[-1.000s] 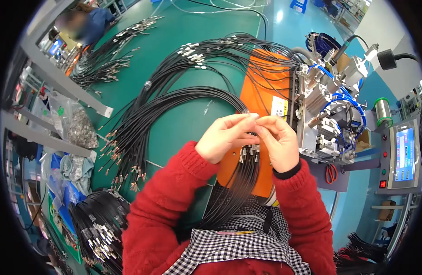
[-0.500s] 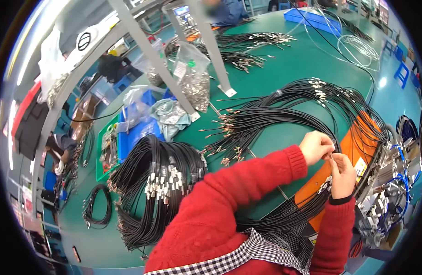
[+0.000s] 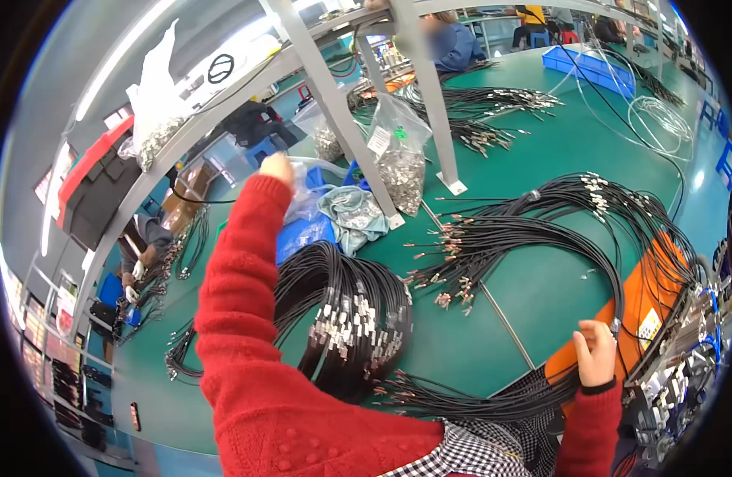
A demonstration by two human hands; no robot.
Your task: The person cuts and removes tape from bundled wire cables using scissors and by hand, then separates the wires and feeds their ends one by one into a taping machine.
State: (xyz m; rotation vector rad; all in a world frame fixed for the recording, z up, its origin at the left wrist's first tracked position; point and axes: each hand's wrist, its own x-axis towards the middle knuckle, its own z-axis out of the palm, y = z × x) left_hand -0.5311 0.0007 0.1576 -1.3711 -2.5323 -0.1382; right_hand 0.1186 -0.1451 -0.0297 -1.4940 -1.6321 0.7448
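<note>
Black cables [image 3: 582, 243] with pale metal ends lie in a curved bundle right of centre in the frame, just beside the right hand [image 3: 596, 354], and a lower bunch of cables [image 3: 477, 407] runs along the bottom centre towards it. Each cable is probably light, smooth and springy, while a full bundle should be heavier and inclined to spread. A single cable would seem best pinched just behind its metal end, a bundle gathered round its middle; the thin bare tips look easiest to bend.

The right hand hangs over the orange board [image 3: 563, 362] at the lower right, fingers curled and thumb set apart; I cannot tell whether anything is between them. The left hand [image 3: 278, 168] is at the upper left, near the blue tray [image 3: 306, 238] and clear plastic; its fingertips are hidden, so I cannot tell whether it grasps anything.

Farther out on the green bench [image 3: 429, 342] are a thick coil of cables [image 3: 358, 322], a crumpled cloth [image 3: 354, 215] and a bag of metal parts [image 3: 402, 171]. A machine [image 3: 704, 381] fills the right edge.

0.5 s ago the 2 hands met above the board; now they are well apart, the left arm stretched to the upper left. The view has also shifted, putting the coil and bag farther right in the frame.
</note>
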